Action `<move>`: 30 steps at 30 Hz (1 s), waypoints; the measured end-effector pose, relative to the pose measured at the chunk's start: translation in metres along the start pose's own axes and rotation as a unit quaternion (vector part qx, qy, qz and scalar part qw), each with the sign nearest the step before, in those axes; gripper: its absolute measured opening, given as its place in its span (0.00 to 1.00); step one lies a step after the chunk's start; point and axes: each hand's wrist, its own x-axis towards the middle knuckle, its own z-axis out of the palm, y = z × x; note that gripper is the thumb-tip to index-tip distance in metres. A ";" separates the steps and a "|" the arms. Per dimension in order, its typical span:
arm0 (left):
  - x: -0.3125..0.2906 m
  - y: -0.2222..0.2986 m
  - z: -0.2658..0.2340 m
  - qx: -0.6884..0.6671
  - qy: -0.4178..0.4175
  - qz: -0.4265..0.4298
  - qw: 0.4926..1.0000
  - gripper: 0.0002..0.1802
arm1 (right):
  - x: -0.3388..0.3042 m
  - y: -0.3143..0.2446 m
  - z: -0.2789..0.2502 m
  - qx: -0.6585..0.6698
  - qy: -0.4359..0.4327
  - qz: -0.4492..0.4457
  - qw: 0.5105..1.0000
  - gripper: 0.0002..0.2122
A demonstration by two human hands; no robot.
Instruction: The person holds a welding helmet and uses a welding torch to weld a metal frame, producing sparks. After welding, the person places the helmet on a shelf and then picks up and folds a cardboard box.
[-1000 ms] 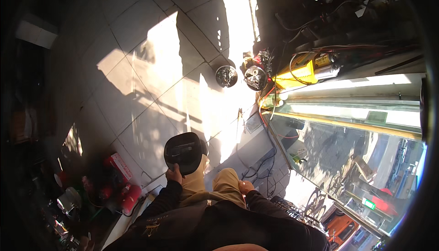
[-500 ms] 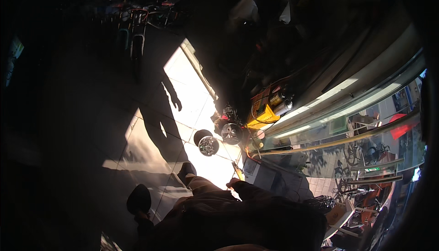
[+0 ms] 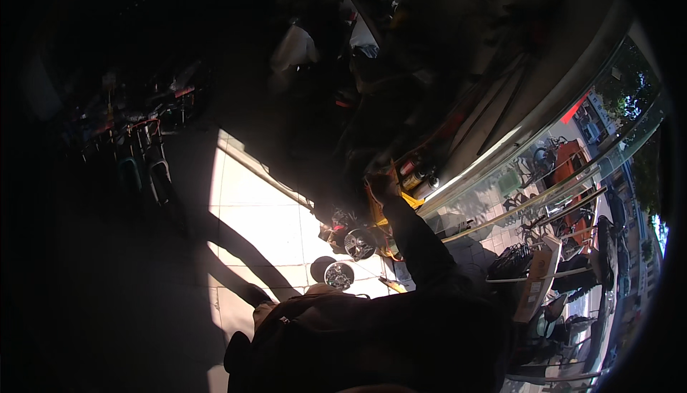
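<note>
My right arm, in a dark sleeve, stretches forward from my body to a yellow box (image 3: 377, 210). My right hand (image 3: 385, 184) is at the box's upper side, deep in shadow; its fingers and anything in them cannot be made out. Beside the hand, cans (image 3: 413, 180) with dark and yellow sides stand in or behind the box. My left hand does not show. Nearer to me, on the sunlit tiles, is a round container (image 3: 339, 275) of small shiny pieces. A dark, round, slotted thing (image 3: 360, 244) lies between it and the box.
A yellow-handled tool (image 3: 392, 285) lies on the floor right of the container. A glass pane (image 3: 494, 214) curves along the right, with bicycles and a cardboard box (image 3: 538, 282) beyond it. Bicycle forks (image 3: 159, 171) stand at the left. Dark clutter fills the far side.
My right arm has gone from beside my body to stretched out, with the hand at the yellow box. The view has shifted, so the floor things sit lower in it.
</note>
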 end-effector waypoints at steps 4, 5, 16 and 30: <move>0.056 0.139 0.028 0.050 -0.039 0.066 0.996 0.28 | 0.084 0.003 -0.152 0.530 0.178 0.287 0.778 0.07; 0.067 0.169 0.043 0.064 -0.054 0.080 0.993 0.28 | 0.100 0.009 -0.187 0.565 0.212 0.264 0.752 0.08; 0.132 0.341 0.271 0.198 -0.167 0.090 0.962 0.29 | 0.288 0.152 -0.455 0.561 0.497 0.300 0.590 0.30; 0.209 0.475 0.292 0.280 -0.137 0.117 0.943 0.30 | 0.372 0.374 -0.486 0.334 0.457 0.394 0.724 0.14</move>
